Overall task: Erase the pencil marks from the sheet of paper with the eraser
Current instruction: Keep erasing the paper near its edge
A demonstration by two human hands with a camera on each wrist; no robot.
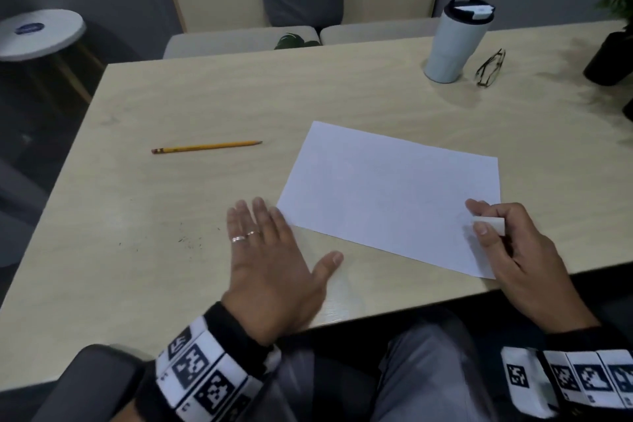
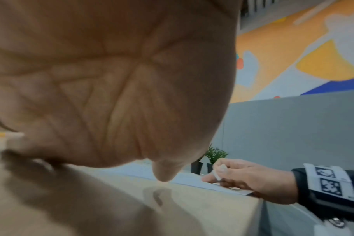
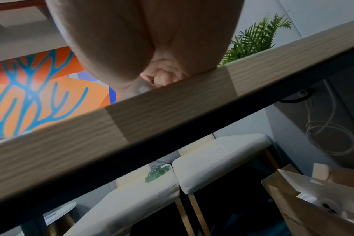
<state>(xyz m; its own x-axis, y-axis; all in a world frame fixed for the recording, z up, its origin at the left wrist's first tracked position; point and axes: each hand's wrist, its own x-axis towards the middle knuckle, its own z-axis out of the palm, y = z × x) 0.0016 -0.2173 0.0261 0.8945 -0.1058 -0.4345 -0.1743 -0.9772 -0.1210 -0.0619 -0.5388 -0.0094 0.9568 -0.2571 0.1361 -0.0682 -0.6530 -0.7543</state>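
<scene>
The sheet of paper (image 1: 387, 188) lay skewed on the desk (image 1: 205, 188), its near right corner close to the desk's front edge. The right hand (image 1: 513, 247) pinched the white eraser (image 1: 491, 225) between thumb and fingers, with the eraser over the paper's near right part. Any pencil marks there were too faint to make out; a slight grey trace beside the eraser may have been one. The left hand (image 1: 274, 250) lay flat with straight, spread fingers on the desk just beside the paper's near left corner, holding nothing; whether its fingertips touched the sheet could not be told. In the left wrist view the right hand (image 2: 247, 180) held the eraser (image 2: 217, 174) tilted, its lower end near the paper.

The step in hand seemed to be rubbing out marks at that corner. To do it well, the left hand would need to come onto the sheet and press it down close to the rubbed spot, since a loose sheet so near the desk's edge could slide or crease. Short, light strokes running away from the held side would suit thin paper better than hard scrubbing. Dark specks (image 1: 186, 240) lay on the desk to the left, and a pencil (image 1: 205, 147) lay well apart from the sheet.
</scene>
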